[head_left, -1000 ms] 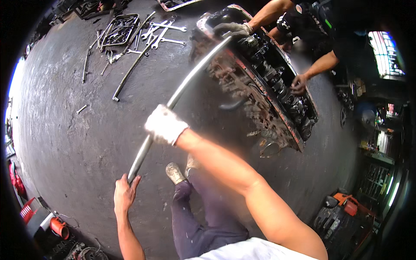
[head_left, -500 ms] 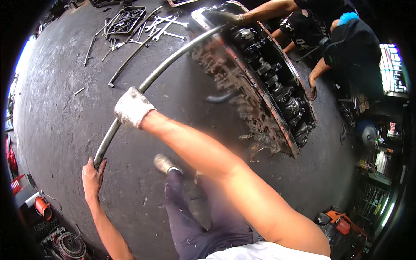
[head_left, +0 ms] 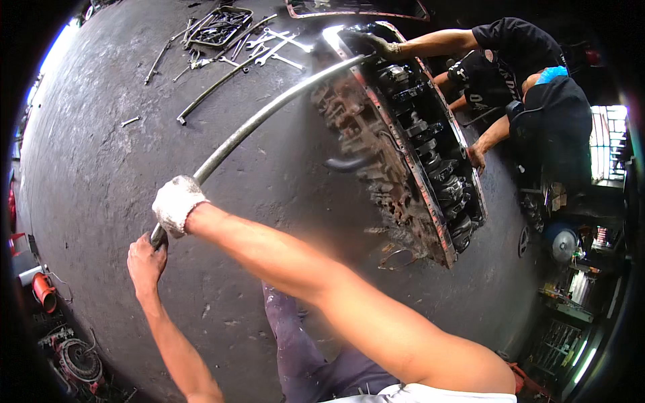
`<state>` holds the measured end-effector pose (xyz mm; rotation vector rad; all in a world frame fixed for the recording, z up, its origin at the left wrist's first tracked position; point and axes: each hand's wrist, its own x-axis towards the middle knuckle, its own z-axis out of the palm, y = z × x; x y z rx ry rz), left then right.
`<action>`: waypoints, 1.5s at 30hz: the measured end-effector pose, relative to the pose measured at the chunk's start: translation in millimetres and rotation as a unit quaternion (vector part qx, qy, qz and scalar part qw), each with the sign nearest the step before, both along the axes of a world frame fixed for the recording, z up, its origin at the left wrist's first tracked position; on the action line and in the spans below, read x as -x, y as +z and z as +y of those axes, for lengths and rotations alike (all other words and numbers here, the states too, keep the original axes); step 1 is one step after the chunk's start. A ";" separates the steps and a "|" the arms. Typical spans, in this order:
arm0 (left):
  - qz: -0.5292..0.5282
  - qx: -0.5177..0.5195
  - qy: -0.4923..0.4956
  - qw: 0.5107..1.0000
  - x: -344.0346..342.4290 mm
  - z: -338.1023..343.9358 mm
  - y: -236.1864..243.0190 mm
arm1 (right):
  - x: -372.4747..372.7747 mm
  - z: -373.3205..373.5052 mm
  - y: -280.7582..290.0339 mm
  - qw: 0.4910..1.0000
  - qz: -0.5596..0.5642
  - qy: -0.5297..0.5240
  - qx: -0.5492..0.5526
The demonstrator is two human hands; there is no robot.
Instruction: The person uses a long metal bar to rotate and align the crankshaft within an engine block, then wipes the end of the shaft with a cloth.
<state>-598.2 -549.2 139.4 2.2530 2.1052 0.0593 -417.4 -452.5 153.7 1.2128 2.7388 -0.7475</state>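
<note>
My left hand (head_left: 147,263), bare, is closed around the near end of a long metal pipe (head_left: 248,129). Just above it, my right hand (head_left: 179,204) in a white knit glove also wraps the pipe. From there the pipe runs up and right to the far end of a large engine block (head_left: 393,168); how it meets the block is hidden. Crankshaft parts (head_left: 430,151) show in the block's open top. A co-worker's gloved hand (head_left: 384,48) rests by the pipe's far end, and another bare hand (head_left: 476,160) is at the block's right edge.
A tray of tools (head_left: 224,27), several wrenches (head_left: 275,48) and a long bar (head_left: 222,79) lie on the floor at the far left. A curved dark hose (head_left: 346,163) projects beside the block. Co-workers crouch at the right. Machine parts (head_left: 80,359) lie at lower left.
My right hand has moved down the pipe, closer to my left hand. The bare hand at right has come up against the block's edge. The whole view has shifted slightly.
</note>
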 end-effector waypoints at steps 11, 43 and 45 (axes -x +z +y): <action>0.082 0.011 0.179 0.980 -64.5 -66.1 29.3 | -32.4 -65.8 6.9 0.989 0.081 -0.001 -0.121; 0.092 0.032 0.274 0.957 -91.7 -102.5 -19.9 | -47.6 -95.6 -40.9 0.985 0.094 0.019 -0.146; 0.137 -0.096 0.149 0.975 -37.4 -72.0 -32.1 | -41.8 -66.9 -30.5 0.975 0.149 0.013 -0.162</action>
